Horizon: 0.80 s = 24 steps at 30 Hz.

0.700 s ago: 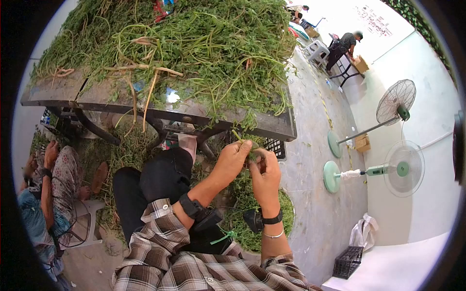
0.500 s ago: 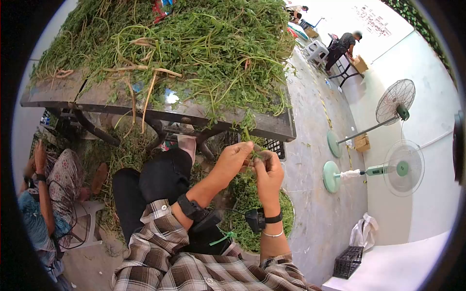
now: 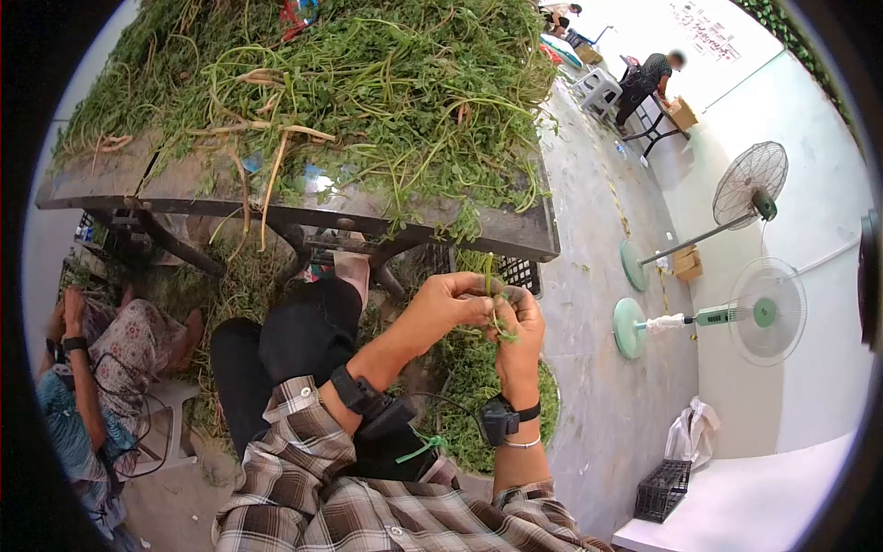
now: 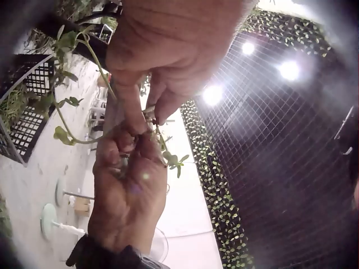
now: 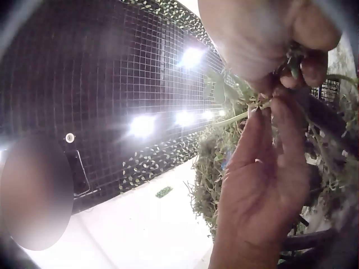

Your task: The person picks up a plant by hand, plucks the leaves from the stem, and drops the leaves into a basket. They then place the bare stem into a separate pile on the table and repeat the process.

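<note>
In the head view, my left hand (image 3: 440, 308) and right hand (image 3: 521, 329) meet just in front of the table edge. Between their fingertips is a thin green leafy stem (image 3: 488, 267), standing about upright. My left thumb and fingers pinch it. The right hand's fingers are curled round part of the same greenery, its lower leaves (image 3: 505, 334) hanging over them. From the left wrist, a long leafy shoot (image 4: 63, 124) arcs out to one side of the joined fingertips. A pale stem piece (image 5: 234, 119) sticks out from the left fingertips in the right wrist view.
A large heap of leafy stems (image 3: 395, 101) covers the dark table (image 3: 101, 184). Below my hands stand a black crate (image 3: 521, 276) and a round pile of greens (image 3: 510, 405). Two fans (image 3: 763, 313) stand right. Another person (image 3: 83, 386) sits left.
The stem end that slanted up from my left hand is now upright between both hands. Both hands have shifted slightly right and down, and the right hand has turned a little.
</note>
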Motion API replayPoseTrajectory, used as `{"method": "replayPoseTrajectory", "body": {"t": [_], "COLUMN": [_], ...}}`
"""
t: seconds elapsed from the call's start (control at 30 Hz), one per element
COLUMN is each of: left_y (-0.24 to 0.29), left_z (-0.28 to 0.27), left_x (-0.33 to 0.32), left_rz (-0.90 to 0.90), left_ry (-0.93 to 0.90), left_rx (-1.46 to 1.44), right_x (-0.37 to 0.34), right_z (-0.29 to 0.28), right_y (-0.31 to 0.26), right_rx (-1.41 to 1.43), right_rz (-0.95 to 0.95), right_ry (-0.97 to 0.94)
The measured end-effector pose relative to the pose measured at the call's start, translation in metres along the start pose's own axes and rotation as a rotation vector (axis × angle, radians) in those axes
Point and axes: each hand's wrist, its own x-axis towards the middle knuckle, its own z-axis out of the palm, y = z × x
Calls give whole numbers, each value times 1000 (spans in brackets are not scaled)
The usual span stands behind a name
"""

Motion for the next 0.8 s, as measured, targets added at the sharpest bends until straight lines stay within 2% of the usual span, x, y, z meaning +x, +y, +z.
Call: {"method": "replayPoseTrajectory", "body": {"t": [0.07,0.2,0.27,0.4,0.5,0.67,0.73,0.77,0.8], "left_y": [0,-1,0,-5,-5,-5,-5,-5,-5], "left_z": [2,5,5,1,-2,-3,-2,-2,-2], "left_x": [-2,-1,-1,1,2,1,1,1,1], "left_rz": [81,96,68,65,106,202,228,256,255], "left_ry": [-64,-61,27,78,107,234,243,253,253], "left_rx": [22,29,18,60,91,223,251,282,281], "right_x": [0,-1,-2,-1,-2,-8,-10,-11,-12], "right_z": [1,0,2,-1,-1,-3,-7,-5,-1], "right_y": [0,0,2,10,8,-8,-10,-10,-10], "right_rx": [11,-19,-35,-41,71,64,-188,-189,-354], "right_rz": [-13,-48,-45,-70,-45,-79,-151,-150,-248], "right_ry": [23,28,27,19,63,151,49,49,21]}}
